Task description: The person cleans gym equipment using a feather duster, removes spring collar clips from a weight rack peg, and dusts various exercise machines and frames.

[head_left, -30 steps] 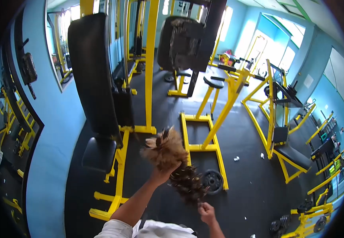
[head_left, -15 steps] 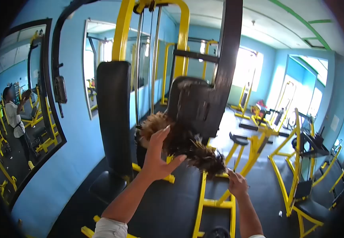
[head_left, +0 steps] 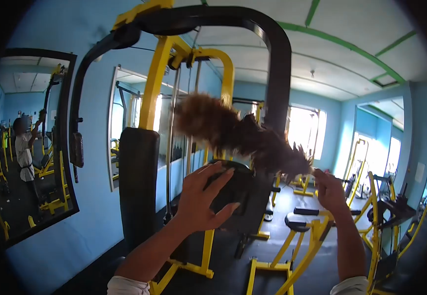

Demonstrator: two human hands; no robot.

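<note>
A brown feather duster [head_left: 243,132] is raised in front of a yellow and black gym machine. My right hand [head_left: 329,189] is closed around its handle end, and the feathers reach up and to the left. My left hand [head_left: 204,199] has its fingers spread and holds nothing. It is below the feathers, in front of a black arm pad [head_left: 243,196] of the machine; I cannot tell whether it touches the pad. To its left stands the tall black backrest [head_left: 138,182]. The curved black arm [head_left: 278,64] of the machine rises behind the duster.
A framed mirror [head_left: 36,64] on the blue wall at left reflects a person in a pale top. Another hanging pad [head_left: 76,150] is near that wall. Yellow-framed machines [head_left: 317,236] stand on the dark floor at right, with bright windows [head_left: 304,128] behind.
The feather duster has gone up, in my right hand, from in front of the pad to above it. My view has tilted upward. My left hand stays spread, now apart from the feathers.
</note>
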